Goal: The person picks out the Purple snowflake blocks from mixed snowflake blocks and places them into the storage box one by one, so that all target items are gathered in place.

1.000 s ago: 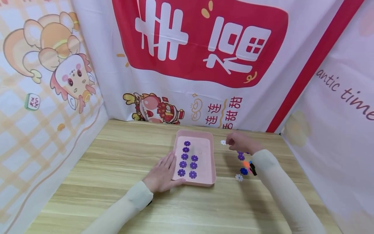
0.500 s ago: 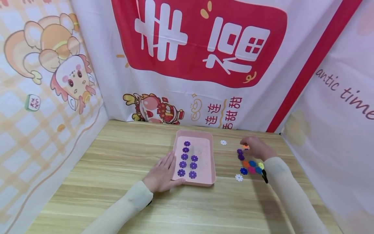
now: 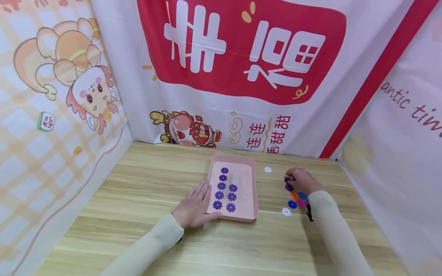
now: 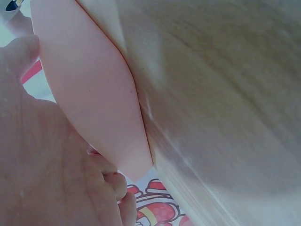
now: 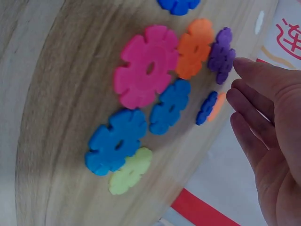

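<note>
A shallow pink tray [image 3: 255,184] holds several purple snowflake discs [image 3: 232,196] in two columns. My left hand [image 3: 193,207] rests against the tray's left rim with straight fingers, its thumb by the near corner; the pink wall [image 4: 89,89] shows beside the palm in the left wrist view. My right hand [image 3: 305,181] is over the loose pile, fingertips close to the purple discs [image 5: 222,56]. In the right wrist view, thumb and fingers stand apart with nothing seen between them; whether a fingertip touches a purple disc I cannot tell.
Around the right hand lie a pink disc [image 5: 148,66], an orange disc [image 5: 195,47], a light blue disc [image 5: 117,141] and a yellow disc [image 5: 131,172]. White discs lie apart, one farther back [image 3: 268,169], one nearer [image 3: 286,212]. Printed cloth walls [image 3: 193,96] border the wooden table [image 3: 145,180].
My right hand has moved from beside the far white disc rightward to the pile, then slightly nearer, over the purple discs. My left hand stays on the tray. The view has shifted slightly.
</note>
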`<state>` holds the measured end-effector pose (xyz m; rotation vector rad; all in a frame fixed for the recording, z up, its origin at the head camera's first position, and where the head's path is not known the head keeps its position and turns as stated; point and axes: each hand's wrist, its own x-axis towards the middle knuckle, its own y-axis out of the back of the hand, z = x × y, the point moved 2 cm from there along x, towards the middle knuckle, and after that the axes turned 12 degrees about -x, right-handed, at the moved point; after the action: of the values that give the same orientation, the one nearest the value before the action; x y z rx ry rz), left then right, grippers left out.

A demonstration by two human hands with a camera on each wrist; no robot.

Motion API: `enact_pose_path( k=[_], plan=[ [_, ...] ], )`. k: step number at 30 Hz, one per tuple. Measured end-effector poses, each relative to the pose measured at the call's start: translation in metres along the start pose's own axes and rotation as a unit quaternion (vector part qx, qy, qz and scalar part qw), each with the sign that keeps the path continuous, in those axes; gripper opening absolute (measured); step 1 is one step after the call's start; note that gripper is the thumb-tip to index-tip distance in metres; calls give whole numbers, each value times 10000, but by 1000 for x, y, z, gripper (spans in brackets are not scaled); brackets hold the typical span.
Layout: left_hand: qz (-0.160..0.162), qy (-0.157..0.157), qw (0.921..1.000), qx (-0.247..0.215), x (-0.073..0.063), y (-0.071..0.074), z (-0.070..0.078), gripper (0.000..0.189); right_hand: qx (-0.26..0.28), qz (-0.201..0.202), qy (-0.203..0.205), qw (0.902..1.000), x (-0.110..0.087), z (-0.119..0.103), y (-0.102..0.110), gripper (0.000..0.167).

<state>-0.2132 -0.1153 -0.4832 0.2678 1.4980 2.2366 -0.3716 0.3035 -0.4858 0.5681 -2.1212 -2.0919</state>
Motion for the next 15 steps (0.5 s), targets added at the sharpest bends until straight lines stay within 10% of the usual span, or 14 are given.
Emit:
enact_pose_path(
  k=[15],
  plan=[
    [-17, 12, 10000, -66, 0, 1, -1, 106, 694, 46, -194, 9974, 2, 8, -9, 25]
  ],
)
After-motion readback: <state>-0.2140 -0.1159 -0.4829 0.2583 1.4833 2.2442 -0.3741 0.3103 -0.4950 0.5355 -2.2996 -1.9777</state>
